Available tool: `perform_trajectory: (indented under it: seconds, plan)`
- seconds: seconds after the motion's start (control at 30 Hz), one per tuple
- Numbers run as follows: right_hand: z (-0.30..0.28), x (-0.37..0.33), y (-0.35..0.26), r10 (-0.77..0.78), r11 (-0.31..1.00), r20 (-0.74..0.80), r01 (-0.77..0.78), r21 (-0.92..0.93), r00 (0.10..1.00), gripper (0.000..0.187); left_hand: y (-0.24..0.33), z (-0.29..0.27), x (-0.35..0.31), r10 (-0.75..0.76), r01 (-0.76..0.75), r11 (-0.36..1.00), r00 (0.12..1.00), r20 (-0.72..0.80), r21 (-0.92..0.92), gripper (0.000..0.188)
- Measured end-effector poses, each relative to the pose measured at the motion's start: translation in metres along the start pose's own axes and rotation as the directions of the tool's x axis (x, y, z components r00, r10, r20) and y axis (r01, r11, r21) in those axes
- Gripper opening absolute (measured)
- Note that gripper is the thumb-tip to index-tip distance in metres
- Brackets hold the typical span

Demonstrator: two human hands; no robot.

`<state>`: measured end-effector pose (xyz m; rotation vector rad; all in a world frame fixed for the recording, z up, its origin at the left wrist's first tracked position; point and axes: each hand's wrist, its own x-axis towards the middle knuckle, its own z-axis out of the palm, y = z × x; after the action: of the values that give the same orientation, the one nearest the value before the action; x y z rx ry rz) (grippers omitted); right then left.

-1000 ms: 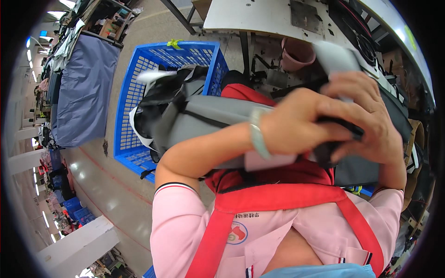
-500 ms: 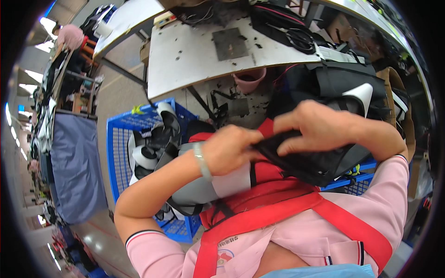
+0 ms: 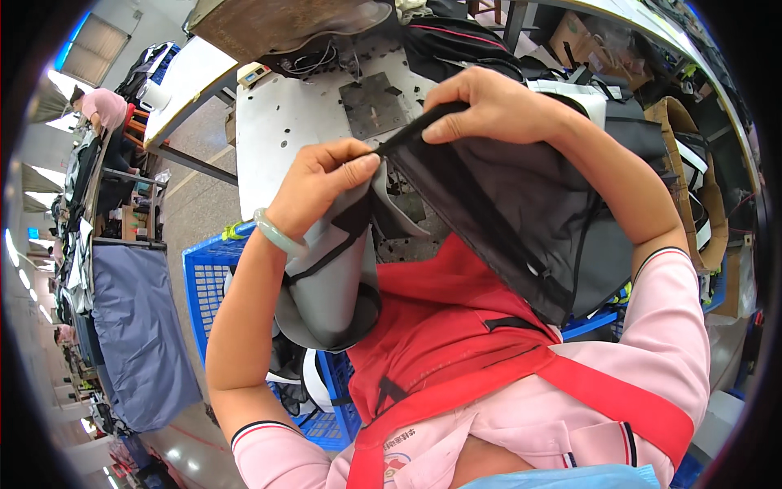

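Observation:
A black mesh fabric panel (image 3: 529, 183) with a dark bound edge is stretched between my two hands, over the near edge of the white table. My right hand (image 3: 489, 106) pinches its top edge between thumb and fingers. Lower and to the left, my left hand (image 3: 322, 179) has the panel's corner pinched between thumb and forefinger. Hanging under the left hand is a curled grey fabric piece (image 3: 326, 281) with a black strip across it. Whether the two pieces are joined is hidden by the fingers. A red apron (image 3: 440, 326) lies below them.
The white table (image 3: 277, 122) ahead carries a square metal plate (image 3: 358, 106), black scraps and a brown machine housing (image 3: 269, 28). Blue crates (image 3: 204, 281) holding fabric pieces stand left and right. A cardboard box (image 3: 672, 143) is at right. Another person (image 3: 106, 106) works far left.
Both hands have risen toward the table and moved apart, spreading out the black mesh panel. The grey fabric piece has come up with the left hand and now hangs down.

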<state>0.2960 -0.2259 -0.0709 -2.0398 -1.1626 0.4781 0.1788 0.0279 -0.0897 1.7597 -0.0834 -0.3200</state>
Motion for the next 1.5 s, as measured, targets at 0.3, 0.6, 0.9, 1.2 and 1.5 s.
perform_trajectory:
  seconds: [0.3, 0.6, 0.9, 1.2, 1.5]
  plan:
    - [-0.010, 0.051, 0.043, 0.080, 0.997, -0.087, -0.078, 0.018, 0.993, 0.038, -0.022, -0.019, 0.067, 0.096, -0.066, 0.993, 0.934, -0.344, 0.099, 0.027]
    - [-0.012, 0.075, 0.059, 0.125, 0.992, -0.107, -0.123, 0.019, 0.986, 0.051, -0.034, -0.036, 0.095, 0.029, -0.011, 0.999, 0.918, -0.395, 0.047, 0.027]
    - [-0.014, 0.090, 0.072, 0.134, 0.991, -0.204, -0.132, 0.020, 0.970, 0.065, -0.036, -0.048, 0.108, 0.044, -0.073, 0.996, 0.912, -0.407, -0.054, 0.027]
    - [-0.041, 0.060, 0.069, 0.232, 0.945, -0.146, -0.188, 0.267, 0.962, 0.057, -0.051, -0.085, 0.107, 0.056, -0.213, 0.942, 0.864, -0.500, -0.261, 0.032]
    - [0.046, -0.238, 0.149, 0.600, 0.446, 0.731, -0.895, 0.034, 0.327, 0.099, -0.122, -0.086, -0.004, 0.071, -0.162, 0.722, 0.984, -0.161, -0.673, 0.031]
